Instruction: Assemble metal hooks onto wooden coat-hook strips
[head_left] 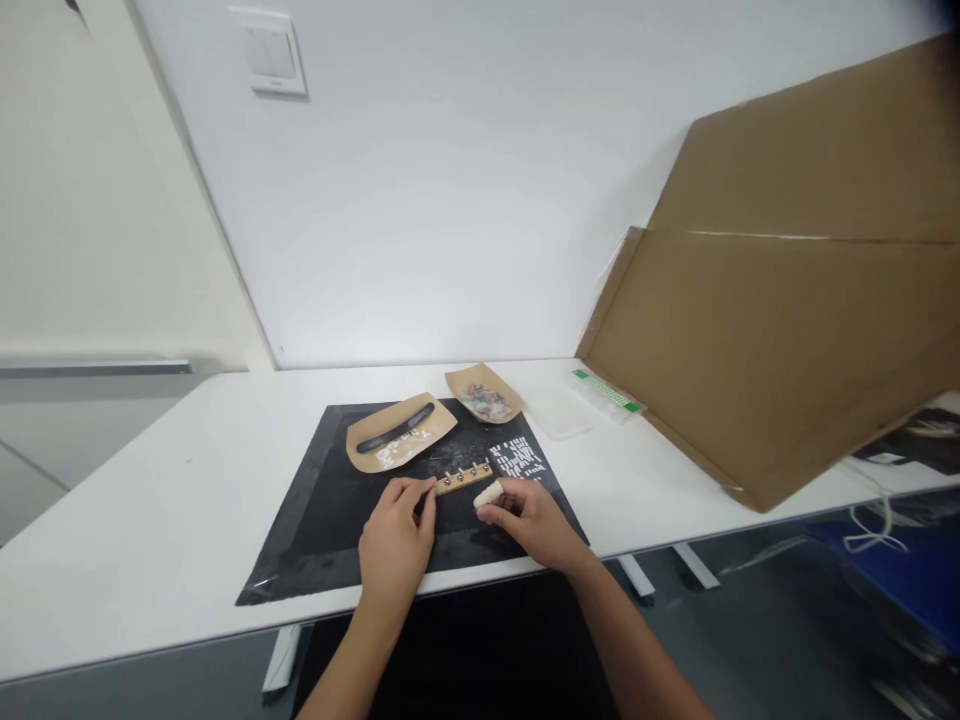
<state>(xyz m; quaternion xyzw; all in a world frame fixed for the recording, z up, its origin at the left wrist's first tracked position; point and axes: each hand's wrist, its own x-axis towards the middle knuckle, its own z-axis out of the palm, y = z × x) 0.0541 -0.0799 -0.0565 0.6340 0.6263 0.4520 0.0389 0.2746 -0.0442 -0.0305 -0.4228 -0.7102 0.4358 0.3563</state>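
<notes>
A narrow wooden strip (463, 479) with several small shiny metal fittings along it lies on the black mat (322, 530). My left hand (397, 530) pinches its left end between thumb and fingers. Just right of the strip, my right hand (536, 520) is closed, thumb against the fingers. A cream-coloured piece (489, 494) sits at its fingertips; whether it is worn like a finger cot or held, I cannot tell. Beyond the right hand, several small white pieces (517, 458) lie spread on the mat's right side.
A brown paper tray (360, 455) holds a dark curved bar and white bits. Another paper tray (510, 398) behind holds small mixed parts. A clear plastic box with green edging (607, 390) lies by a large cardboard sheet (757, 340) at right. The white table (150, 540) meets the wall.
</notes>
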